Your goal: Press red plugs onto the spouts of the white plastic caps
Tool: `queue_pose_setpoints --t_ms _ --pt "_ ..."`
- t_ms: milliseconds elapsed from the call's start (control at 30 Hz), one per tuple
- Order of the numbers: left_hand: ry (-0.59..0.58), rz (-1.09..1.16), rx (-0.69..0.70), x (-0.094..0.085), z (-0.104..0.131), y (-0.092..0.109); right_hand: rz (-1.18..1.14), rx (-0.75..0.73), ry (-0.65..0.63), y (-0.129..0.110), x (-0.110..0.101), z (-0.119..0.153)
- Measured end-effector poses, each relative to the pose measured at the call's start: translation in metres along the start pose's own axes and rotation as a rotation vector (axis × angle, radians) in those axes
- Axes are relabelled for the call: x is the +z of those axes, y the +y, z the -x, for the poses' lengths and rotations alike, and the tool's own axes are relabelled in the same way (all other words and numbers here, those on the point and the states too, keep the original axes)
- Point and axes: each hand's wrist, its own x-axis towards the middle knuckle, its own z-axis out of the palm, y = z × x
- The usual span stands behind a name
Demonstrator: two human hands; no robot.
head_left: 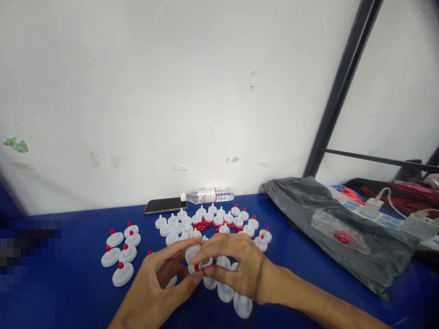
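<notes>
Above the near part of the table, my left hand [159, 281] is closed, its fingers and thumb gripping a white nozzle cap [192, 253]. A small red tip [196, 267] shows at the meeting point of both hands' fingertips. My right hand [240, 260] comes in from the right, thumb and fingers pinched round that red tip. Fingers partly hide the held parts. Behind the hands lie many white nozzle caps [177, 227] with bare spouts, around a pile of loose red tips [203, 224]. Red-tipped caps [123, 274] stand to the left, others [260, 243] to the right.
A phone [164, 205] and a clear water bottle [219, 194] lie at the wall. On the right, a dark plastic bag [295, 201] carries a clear bag [338, 233] with red pieces. Beyond it are a white charger [372, 207] and a black metal frame [338, 91].
</notes>
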Motion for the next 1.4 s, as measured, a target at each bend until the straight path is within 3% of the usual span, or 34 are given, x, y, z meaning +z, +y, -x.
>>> queue_pose_setpoints --t_ms 167,267,467,567,667,800,833,933,1033,1167,1400 --pt "-0.018 0.012 0.065 0.003 -0.001 -0.005 0.277 -0.201 -0.009 0.004 0.004 0.003" --pt "-0.065 0.018 0.034 0.003 -0.002 0.001 0.440 -0.291 -0.006 0.003 0.004 0.004" --pt "-0.102 -0.119 0.008 0.008 0.003 0.015 0.548 -0.313 -0.071 0.005 0.002 0.008" --pt "-0.090 -0.213 0.024 0.005 0.006 0.020 0.566 -0.310 -0.044 0.009 -0.012 0.005" --pt "-0.021 -0.435 0.103 -0.003 0.006 0.022 0.598 -0.145 0.103 0.017 -0.048 -0.003" --pt "0.059 -0.766 0.272 -0.012 0.002 0.019 0.886 0.384 0.234 0.032 -0.109 -0.009" --pt "0.055 -0.834 0.331 -0.013 0.001 0.018 0.961 0.531 0.226 0.037 -0.121 -0.008" --pt "0.008 -0.987 0.507 -0.015 0.000 0.015 1.001 0.696 0.157 0.053 -0.142 0.000" --pt "-0.044 -1.019 0.617 -0.014 0.000 0.015 0.964 0.755 0.049 0.068 -0.145 0.011" --pt "-0.076 -0.985 0.642 -0.010 0.002 0.017 0.922 0.767 -0.052 0.076 -0.140 0.017" --pt "-0.075 -1.006 0.608 -0.007 0.002 0.013 0.868 0.581 -0.050 0.046 -0.127 -0.001"
